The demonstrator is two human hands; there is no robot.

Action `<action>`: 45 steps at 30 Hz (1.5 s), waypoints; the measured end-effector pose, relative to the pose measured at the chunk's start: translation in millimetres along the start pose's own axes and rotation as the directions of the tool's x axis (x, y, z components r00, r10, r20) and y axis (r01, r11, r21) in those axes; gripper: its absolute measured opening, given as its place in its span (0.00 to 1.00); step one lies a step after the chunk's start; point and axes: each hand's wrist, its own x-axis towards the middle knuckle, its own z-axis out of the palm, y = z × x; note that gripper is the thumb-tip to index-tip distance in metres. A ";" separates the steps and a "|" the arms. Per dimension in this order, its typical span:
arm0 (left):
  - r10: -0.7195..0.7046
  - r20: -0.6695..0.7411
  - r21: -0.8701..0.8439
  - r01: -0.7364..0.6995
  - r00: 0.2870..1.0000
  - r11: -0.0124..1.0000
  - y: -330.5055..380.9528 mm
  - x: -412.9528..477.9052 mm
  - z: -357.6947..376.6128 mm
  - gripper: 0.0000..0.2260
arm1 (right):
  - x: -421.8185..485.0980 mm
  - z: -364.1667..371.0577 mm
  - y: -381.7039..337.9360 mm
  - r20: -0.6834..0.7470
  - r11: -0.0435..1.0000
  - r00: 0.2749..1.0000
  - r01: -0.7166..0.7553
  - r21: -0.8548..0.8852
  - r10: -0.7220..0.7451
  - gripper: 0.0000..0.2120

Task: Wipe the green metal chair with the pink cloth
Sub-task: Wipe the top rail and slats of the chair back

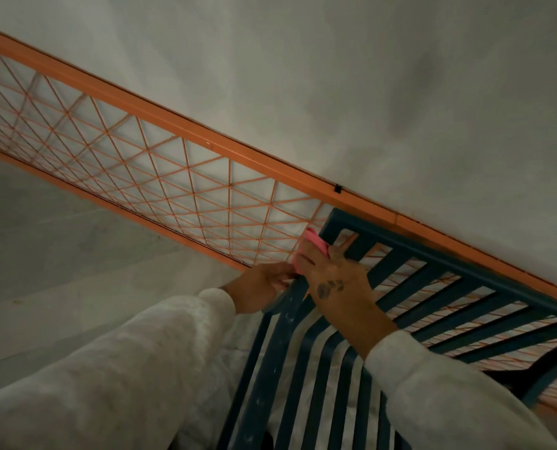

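The dark green metal chair [449, 274] with slatted seat and back fills the lower right. My right hand [338, 284] grips the pink cloth [314, 246] and holds it against the left upright of the chair's back, near the top corner. My left hand [260, 290] grips the chair's left side edge just below and left of the cloth. Both arms wear pale fleece sleeves.
An orange metal railing [179, 125] with a wire lattice panel runs diagonally right behind the chair. Beyond it is a pale plastered wall [368, 76]. Grey concrete floor [59, 254] lies to the left of the chair.
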 end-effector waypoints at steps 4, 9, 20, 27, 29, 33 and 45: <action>-0.090 0.065 0.165 0.078 0.994 0.983 -28.1 -12.4 12.2 0.27 | -41.4 51.0 1.8 -0.067 0.965 0.990 0.133 0.225 -0.121 0.37; -0.220 0.108 0.054 0.215 0.969 0.975 -61.9 -32.2 29.9 0.30 | -47.5 53.2 6.9 -0.133 0.920 0.990 0.096 0.379 -0.048 0.40; -0.351 -0.022 -0.282 0.331 0.936 0.901 -86.4 -54.1 70.0 0.26 | -104.3 109.9 -39.9 0.047 0.583 0.992 0.031 0.812 -0.119 0.28; -0.430 -0.018 -0.410 0.385 0.903 0.827 -113.7 -78.8 90.9 0.24 | -67.1 111.0 5.3 -0.074 0.702 0.985 0.164 0.693 -0.157 0.30; -0.447 -0.025 -0.431 0.393 0.894 0.812 -119.7 -88.2 99.3 0.21 | -56.0 113.2 10.0 -0.160 0.763 0.975 0.221 0.608 -0.155 0.29; -0.494 -0.022 -0.485 0.423 0.869 0.766 -133.9 -111.3 114.8 0.18 | -85.6 115.6 -26.5 -0.047 0.527 0.999 0.026 0.849 0.026 0.25; -0.464 0.080 -0.445 0.448 0.882 0.775 -172.6 -170.0 128.1 0.20 | -178.2 65.2 -108.1 0.497 -0.357 0.821 -0.391 0.848 0.280 0.17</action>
